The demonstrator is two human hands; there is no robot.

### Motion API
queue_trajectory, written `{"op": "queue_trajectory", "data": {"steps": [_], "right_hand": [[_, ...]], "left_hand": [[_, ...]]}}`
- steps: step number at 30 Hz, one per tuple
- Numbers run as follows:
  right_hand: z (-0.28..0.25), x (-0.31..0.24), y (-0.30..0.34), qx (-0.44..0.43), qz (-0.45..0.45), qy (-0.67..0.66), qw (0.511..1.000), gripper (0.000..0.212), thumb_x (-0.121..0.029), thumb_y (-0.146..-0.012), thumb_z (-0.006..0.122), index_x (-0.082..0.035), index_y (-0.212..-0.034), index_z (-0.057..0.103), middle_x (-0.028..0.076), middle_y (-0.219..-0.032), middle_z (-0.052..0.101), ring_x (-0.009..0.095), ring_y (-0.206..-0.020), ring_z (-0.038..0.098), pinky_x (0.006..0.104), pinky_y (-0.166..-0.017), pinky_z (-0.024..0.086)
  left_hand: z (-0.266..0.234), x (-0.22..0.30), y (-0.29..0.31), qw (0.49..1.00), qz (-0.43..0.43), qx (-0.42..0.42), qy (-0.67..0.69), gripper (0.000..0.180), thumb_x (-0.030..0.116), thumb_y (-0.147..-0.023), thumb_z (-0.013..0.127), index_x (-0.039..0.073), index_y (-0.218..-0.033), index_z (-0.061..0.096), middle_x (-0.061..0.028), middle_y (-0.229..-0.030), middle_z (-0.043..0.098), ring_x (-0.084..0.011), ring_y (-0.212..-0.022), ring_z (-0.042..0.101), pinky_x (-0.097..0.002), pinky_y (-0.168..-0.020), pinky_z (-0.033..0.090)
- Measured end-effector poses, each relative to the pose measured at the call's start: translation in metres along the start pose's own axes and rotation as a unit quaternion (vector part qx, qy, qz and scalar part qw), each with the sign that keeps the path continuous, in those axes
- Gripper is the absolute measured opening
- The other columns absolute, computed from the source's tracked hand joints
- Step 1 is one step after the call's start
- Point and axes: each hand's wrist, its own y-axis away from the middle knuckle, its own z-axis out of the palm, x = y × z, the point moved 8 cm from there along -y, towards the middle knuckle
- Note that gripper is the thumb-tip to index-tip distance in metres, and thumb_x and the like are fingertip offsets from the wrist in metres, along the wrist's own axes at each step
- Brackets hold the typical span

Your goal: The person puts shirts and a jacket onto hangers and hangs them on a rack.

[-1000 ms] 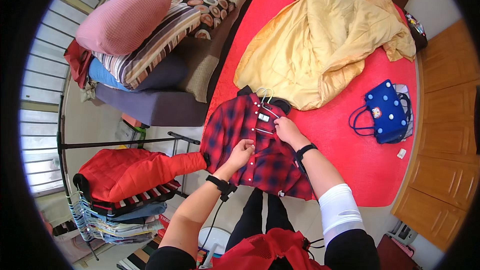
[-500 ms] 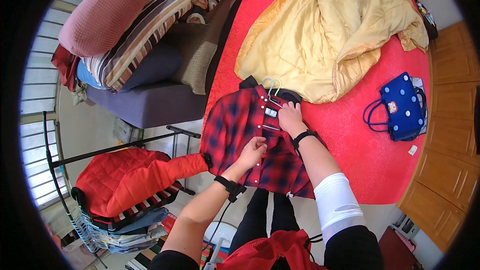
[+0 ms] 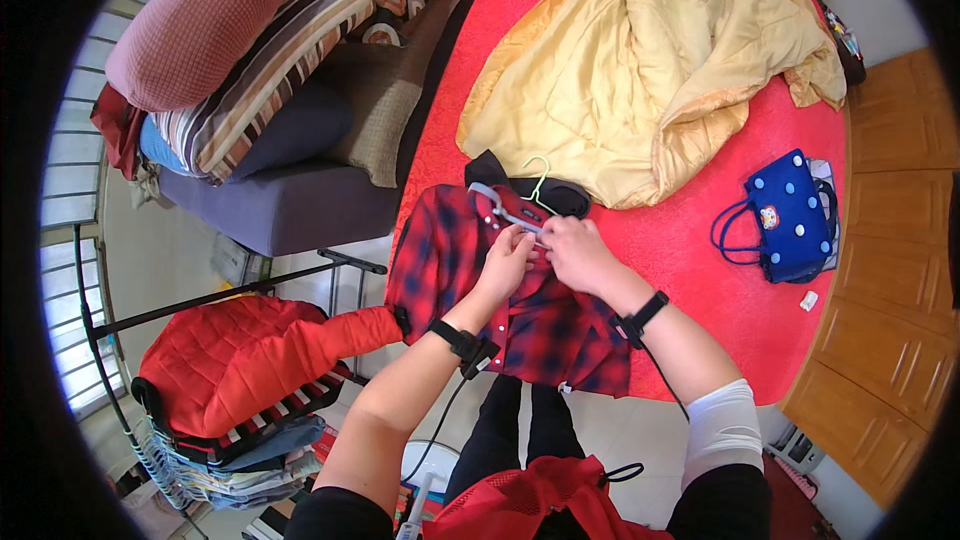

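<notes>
A red and navy plaid shirt point(image 3: 440, 250) lies spread over the near edge of the bed, collar toward the far side. My right hand point(image 3: 580, 255) grips a grey-blue clothes hanger point(image 3: 505, 208) at the shirt's collar; the hanger's hook points to the far left. Close beside it, my left hand point(image 3: 507, 265) is pinched over the front of the shirt, just below the hanger. What its fingertips hold is hidden. Beyond the collar, a pale green hanger point(image 3: 540, 185) lies over a black garment point(image 3: 570, 200).
A yellow quilt point(image 3: 620, 90) covers the far part of the red bed cover point(image 3: 680, 270). To the right lies a blue dotted handbag point(image 3: 790, 215). On the left, a black clothes rack point(image 3: 230, 302) carries a red jacket point(image 3: 240, 360), near stacked cushions point(image 3: 200, 20).
The grey-blue hanger has been lifted and turned in my right hand, its hook now swung to the left. My left hand has moved up to the right hand, near the collar.
</notes>
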Motion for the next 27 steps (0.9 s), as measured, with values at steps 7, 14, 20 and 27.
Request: {"op": "queue_trajectory", "data": {"steps": [7,14,20,27], "right_hand": [[0.001,-0.018,0.016,-0.116,-0.029,-0.234,0.965,0.026,-0.018,-0.091,0.068,-0.006,-0.113,0.075,0.016,-0.113,0.072,0.035,-0.107,0.07,0.0447,-0.092,0.055],[0.087,0.136,-0.03,-0.126,0.211,-0.237,0.94,0.048,-0.001,-0.095,0.058,0.002,-0.144,0.056,0.018,-0.119,0.072,0.029,-0.112,0.069,0.0366,-0.099,0.054],[0.127,0.144,-0.072,-0.169,0.245,-0.163,0.941,0.056,0.004,-0.089,0.05,0.001,-0.145,0.057,0.026,-0.139,0.064,0.035,-0.13,0.062,0.04,-0.109,0.049],[0.135,0.159,-0.065,-0.198,0.297,-0.138,0.924,0.039,-0.016,-0.094,0.057,-0.01,-0.131,0.07,0.017,-0.137,0.067,0.034,-0.132,0.06,0.0535,-0.112,0.04]], "left_hand": [[-0.017,-0.034,0.047,0.995,-0.01,0.02,0.101,0.021,0.021,-0.11,0.056,0.001,-0.115,0.06,-0.01,-0.099,0.074,-0.0149,-0.08,0.072,-0.0285,-0.075,0.06],[-0.017,-0.064,0.077,0.988,-0.043,0.025,0.149,0.02,0.023,-0.111,0.056,0.003,-0.113,0.058,-0.0115,-0.107,0.074,-0.0153,-0.088,0.071,-0.0293,-0.081,0.06],[-0.023,-0.08,0.091,0.988,-0.013,0.021,0.15,0.019,0.022,-0.111,0.057,0.005,-0.118,0.057,-0.0127,-0.113,0.072,-0.0182,-0.095,0.072,-0.033,-0.088,0.06],[-0.015,-0.081,0.094,0.987,-0.024,0.001,0.16,0.015,0.016,-0.11,0.057,0.005,-0.12,0.055,-0.0128,-0.114,0.072,-0.0181,-0.099,0.072,-0.0331,-0.089,0.06]]}}
